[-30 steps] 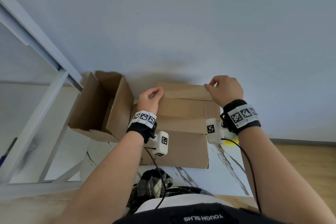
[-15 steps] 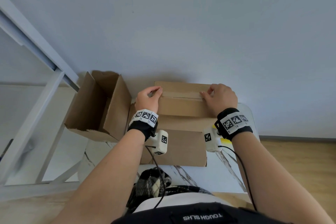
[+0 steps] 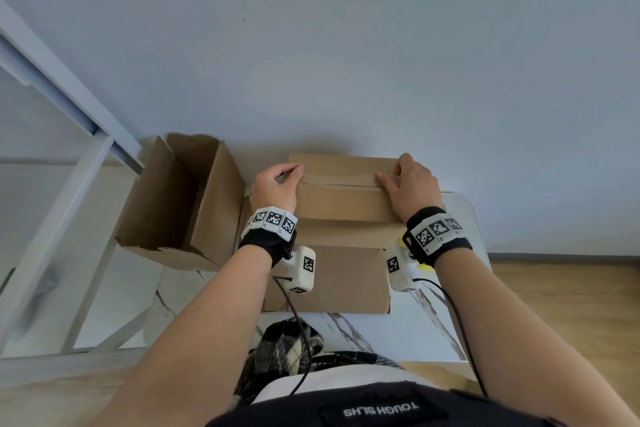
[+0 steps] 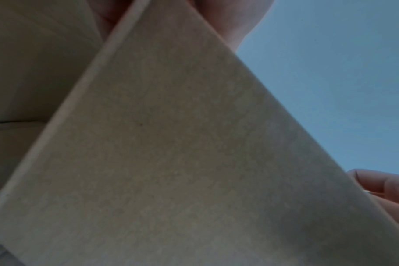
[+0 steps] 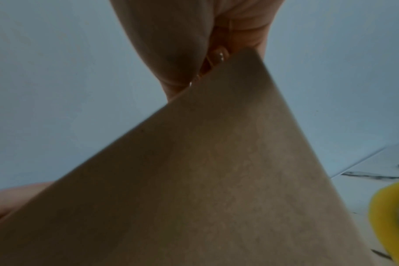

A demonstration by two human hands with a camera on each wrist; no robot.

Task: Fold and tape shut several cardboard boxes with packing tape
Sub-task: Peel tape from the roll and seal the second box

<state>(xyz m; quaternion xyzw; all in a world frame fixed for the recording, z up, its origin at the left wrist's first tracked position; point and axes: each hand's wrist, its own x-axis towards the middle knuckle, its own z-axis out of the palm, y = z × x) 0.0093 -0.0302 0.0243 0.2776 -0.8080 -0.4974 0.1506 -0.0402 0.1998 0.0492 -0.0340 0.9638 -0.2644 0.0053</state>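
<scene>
A brown cardboard box (image 3: 341, 274) stands on the small white table (image 3: 462, 218) in front of me. Its near top flap (image 3: 341, 204) is tilted up to the far flap (image 3: 343, 163), and a narrow seam shows between them. My left hand (image 3: 277, 184) grips the near flap's left end, fingers curled over its edge. My right hand (image 3: 410, 184) pinches its right end. In the wrist views the flap (image 4: 171, 144) (image 5: 216, 180) fills most of the picture. A yellow tape roll (image 5: 390, 221) lies on the table by my right wrist.
A second cardboard box (image 3: 180, 201) lies open on its side to the left, touching the first one. A plain wall rises just behind the boxes. A white frame (image 3: 52, 218) stands at the far left. Wooden floor (image 3: 561, 305) shows to the right.
Both hands have come down and inward with the near flap, closing it against the far flap. The right hand has shifted left along the edge.
</scene>
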